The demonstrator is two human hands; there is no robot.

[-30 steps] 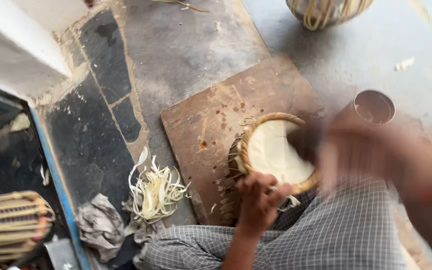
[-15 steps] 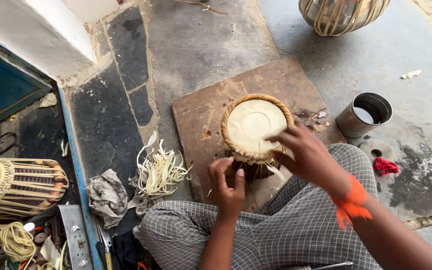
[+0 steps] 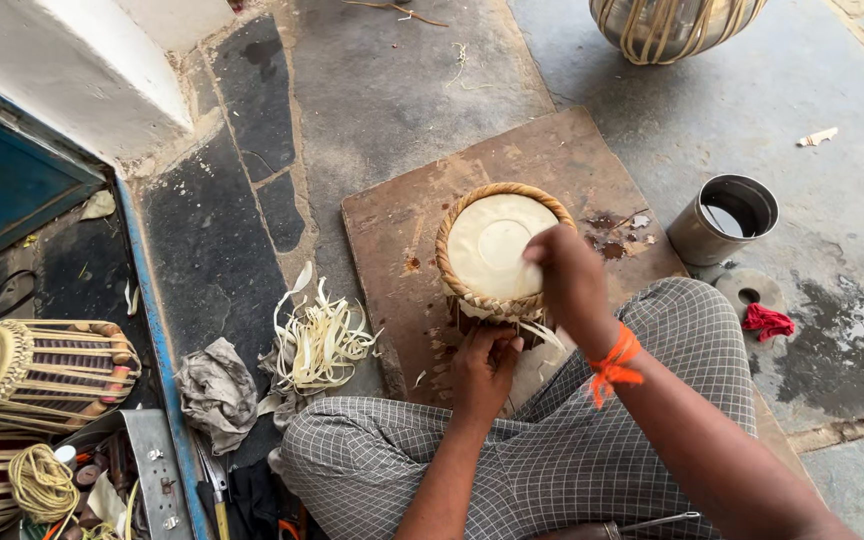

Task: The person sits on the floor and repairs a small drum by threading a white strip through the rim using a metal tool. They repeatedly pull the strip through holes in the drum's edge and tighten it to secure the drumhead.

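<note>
1. On the wooden board (image 3: 552, 160) sits the small drum (image 3: 497, 250), near the knees.
2. Left hand (image 3: 485, 365) grips its near base, steadying.
3. Right hand (image 3: 572, 280), fingers curled, presses the pale skin's right edge; working round the rim likely calls for turning it.

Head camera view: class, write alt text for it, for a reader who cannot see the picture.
A seated person's right hand presses on the pale skin of a small drum standing on a brown board, while the left hand steadies its base. Pale strips, a grey rag and a metal cup lie around on the floor.
</note>
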